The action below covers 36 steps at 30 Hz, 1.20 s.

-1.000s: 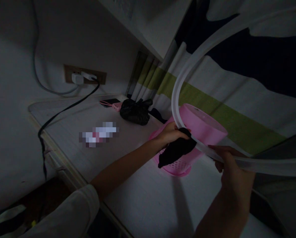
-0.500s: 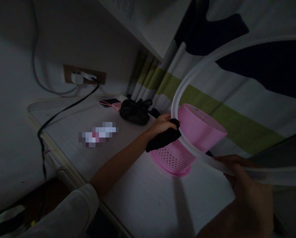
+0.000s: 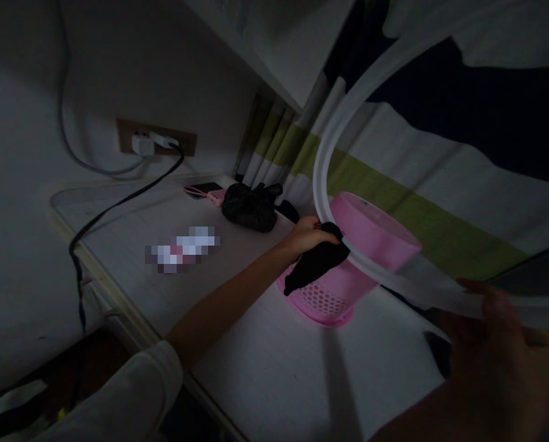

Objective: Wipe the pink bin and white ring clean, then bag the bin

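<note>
My left hand [image 3: 307,236] is closed on a black cloth [image 3: 317,264] and presses it against the lower left curve of a large white hoop [image 3: 322,147]. My right hand [image 3: 508,341], blurred at the lower right, grips the bottom of the same hoop. An upturned pink perforated basket [image 3: 370,236] stands on the white desk [image 3: 237,319] just behind the cloth, seen through the hoop.
A black crumpled bag [image 3: 249,207] and a pink item [image 3: 207,194] lie at the back of the desk. A black cable [image 3: 118,205] runs from a wall socket [image 3: 157,142] over the desk's left edge. A striped curtain [image 3: 440,202] hangs on the right.
My left hand slid the black cloth along the hoop, up to the left and back a little. My right hand shifted right and lower along the hoop, and the hoop tilted.
</note>
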### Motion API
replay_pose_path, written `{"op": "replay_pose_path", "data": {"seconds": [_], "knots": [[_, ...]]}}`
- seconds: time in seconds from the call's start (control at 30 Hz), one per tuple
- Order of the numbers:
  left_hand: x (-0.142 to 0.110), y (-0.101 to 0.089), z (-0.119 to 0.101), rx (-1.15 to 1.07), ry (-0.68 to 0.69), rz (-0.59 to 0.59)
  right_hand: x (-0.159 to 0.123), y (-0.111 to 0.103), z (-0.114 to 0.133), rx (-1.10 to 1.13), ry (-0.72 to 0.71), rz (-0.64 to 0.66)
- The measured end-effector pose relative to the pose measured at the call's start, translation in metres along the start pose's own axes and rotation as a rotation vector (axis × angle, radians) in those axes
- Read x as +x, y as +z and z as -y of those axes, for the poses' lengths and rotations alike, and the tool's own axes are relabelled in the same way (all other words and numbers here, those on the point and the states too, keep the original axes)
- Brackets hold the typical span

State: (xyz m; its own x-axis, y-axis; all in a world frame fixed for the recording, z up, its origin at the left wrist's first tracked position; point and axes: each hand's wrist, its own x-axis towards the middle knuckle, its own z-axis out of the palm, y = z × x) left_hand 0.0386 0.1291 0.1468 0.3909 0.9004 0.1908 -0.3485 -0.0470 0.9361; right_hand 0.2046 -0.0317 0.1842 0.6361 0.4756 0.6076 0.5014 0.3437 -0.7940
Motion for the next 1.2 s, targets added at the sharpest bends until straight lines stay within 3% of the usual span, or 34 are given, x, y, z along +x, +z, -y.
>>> {"op": "replay_pose_path", "data": {"seconds": [0.1,0.27,0.47,0.8,1.2], "knots": [[-0.008,0.009,0.0,-0.098,0.044,0.058,0.001,0.014,0.002,0.171,-0.044,-0.093],[-0.019,0.028,0.008,-0.164,0.026,0.119,0.001,0.046,-0.002,0.328,-0.123,-0.016],[-0.022,0.032,0.014,-0.139,-0.037,0.158,-0.006,0.065,-0.008,0.493,-0.066,0.0],[-0.017,0.029,0.014,-0.102,-0.004,0.168,-0.007,0.053,0.002,0.524,-0.077,0.037],[-0.003,0.023,0.019,-0.04,0.045,0.129,-0.003,0.027,0.007,0.399,-0.142,-0.151]]}}
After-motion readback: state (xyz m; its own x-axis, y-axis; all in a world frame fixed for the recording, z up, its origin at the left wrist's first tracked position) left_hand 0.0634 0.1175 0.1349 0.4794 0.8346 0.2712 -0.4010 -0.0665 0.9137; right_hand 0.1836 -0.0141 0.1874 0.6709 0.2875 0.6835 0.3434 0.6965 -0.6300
